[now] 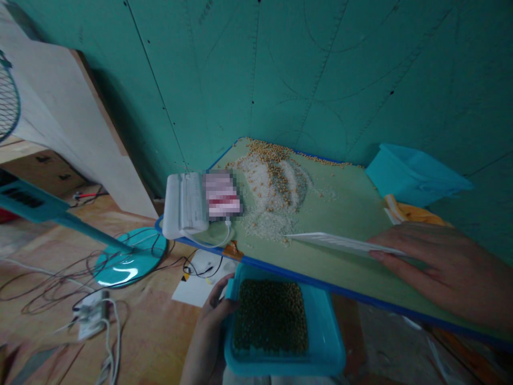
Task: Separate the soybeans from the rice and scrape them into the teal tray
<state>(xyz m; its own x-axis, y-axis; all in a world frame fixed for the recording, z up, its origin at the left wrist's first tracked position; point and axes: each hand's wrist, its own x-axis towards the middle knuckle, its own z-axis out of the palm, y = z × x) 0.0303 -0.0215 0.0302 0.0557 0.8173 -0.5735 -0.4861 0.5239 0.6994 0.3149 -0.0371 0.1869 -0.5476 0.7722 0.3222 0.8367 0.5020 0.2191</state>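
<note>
My left hand (211, 321) grips the left rim of a blue plastic tray (326, 342) holding small dark green beans (270, 316), held just below the front edge of a green board with a blue border (348, 214). My right hand (435, 267) rests on the board, fingers closed on a white card (340, 243) whose edge points toward a pile of white rice mixed with yellow beans (272, 187) at the board's far left part.
A white device (184, 206) with a cable sits at the board's left corner. A blue tub (412, 174) and something orange stand at the right. A fan base (128, 259), wires and a power strip (92, 318) lie on the wooden floor. A teal wall stands behind.
</note>
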